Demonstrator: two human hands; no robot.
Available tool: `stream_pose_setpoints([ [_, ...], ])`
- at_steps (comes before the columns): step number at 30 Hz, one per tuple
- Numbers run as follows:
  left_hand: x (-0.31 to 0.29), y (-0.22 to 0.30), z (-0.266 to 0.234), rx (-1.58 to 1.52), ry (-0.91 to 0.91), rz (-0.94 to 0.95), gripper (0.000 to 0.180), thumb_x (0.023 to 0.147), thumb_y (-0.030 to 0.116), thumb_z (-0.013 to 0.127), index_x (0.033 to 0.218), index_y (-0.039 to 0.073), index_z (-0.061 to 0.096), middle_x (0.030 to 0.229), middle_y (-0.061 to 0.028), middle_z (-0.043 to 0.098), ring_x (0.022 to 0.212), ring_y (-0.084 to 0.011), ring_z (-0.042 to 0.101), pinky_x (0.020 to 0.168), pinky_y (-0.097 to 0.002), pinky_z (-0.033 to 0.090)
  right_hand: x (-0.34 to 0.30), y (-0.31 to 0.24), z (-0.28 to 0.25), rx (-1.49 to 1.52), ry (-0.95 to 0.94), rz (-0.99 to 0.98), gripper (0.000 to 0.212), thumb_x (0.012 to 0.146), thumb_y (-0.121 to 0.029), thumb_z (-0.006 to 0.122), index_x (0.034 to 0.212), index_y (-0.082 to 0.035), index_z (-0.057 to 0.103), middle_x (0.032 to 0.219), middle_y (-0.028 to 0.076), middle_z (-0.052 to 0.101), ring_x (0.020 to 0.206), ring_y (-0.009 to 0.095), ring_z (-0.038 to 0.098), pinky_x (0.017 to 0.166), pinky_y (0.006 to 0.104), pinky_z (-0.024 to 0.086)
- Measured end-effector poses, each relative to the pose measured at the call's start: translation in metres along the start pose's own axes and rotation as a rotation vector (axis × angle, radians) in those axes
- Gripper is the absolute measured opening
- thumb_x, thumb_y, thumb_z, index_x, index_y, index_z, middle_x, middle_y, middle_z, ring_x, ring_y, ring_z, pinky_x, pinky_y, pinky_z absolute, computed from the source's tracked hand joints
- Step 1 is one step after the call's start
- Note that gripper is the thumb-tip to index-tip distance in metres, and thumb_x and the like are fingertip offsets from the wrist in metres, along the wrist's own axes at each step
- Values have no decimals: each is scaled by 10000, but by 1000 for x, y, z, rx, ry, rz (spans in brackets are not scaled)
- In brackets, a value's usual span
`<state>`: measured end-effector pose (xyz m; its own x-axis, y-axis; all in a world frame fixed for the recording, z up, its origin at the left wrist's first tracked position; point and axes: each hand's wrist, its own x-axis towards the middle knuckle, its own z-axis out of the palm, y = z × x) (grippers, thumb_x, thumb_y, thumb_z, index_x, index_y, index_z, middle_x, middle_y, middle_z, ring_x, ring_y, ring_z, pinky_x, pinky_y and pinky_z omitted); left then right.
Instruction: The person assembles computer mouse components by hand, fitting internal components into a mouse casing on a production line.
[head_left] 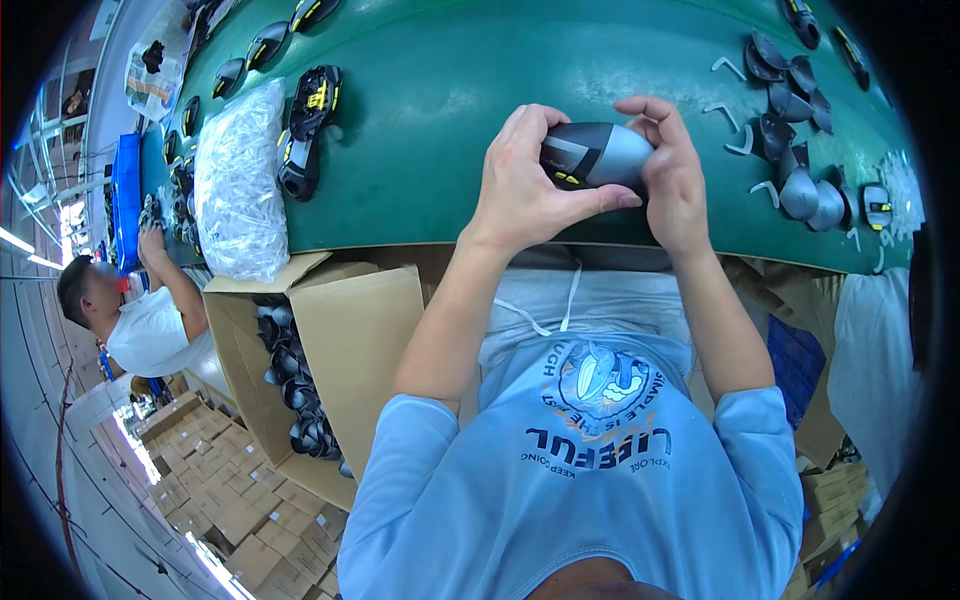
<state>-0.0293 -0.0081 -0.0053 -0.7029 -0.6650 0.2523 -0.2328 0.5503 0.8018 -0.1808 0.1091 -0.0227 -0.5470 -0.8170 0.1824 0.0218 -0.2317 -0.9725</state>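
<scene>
Apparently we are fitting or checking the rounded grey-and-black device, held over the green table. Our left hand pinches it between thumb and fingers; our right hand curls at its other end, grip unclear. Pressing would call for steady support.

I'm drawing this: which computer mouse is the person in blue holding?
The grey and black mouse between the left hand and right hand; other mice lie on the green table.
</scene>
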Motion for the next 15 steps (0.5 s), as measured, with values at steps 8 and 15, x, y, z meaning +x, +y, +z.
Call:
stream_pose_setpoints([
  [8, -3, -6, 4, 93, 47, 132, 777, 511, 473, 1044, 958, 11, 608, 877, -73, 569, 748, -214, 570, 650, -344, 488, -18, -17, -21, -448, -281, -21, 815, 634, -467, 984, 1195, 0, 621, 975, 125, 677, 876, 277, 687, 815, 368, 561],
  [15, -7, -4, 6, 77, 51, 131, 769, 504, 475, 1044, 928, 8, 605, 837, -77, 568, 719, -217, 564, 643, -342, 485, -28, -16, -19, -481, -242, 3, 607, 726, -334, 955, 1109, 8, 632, 930, 119, 660, 803, 239, 684, 720, 342, 560],
])
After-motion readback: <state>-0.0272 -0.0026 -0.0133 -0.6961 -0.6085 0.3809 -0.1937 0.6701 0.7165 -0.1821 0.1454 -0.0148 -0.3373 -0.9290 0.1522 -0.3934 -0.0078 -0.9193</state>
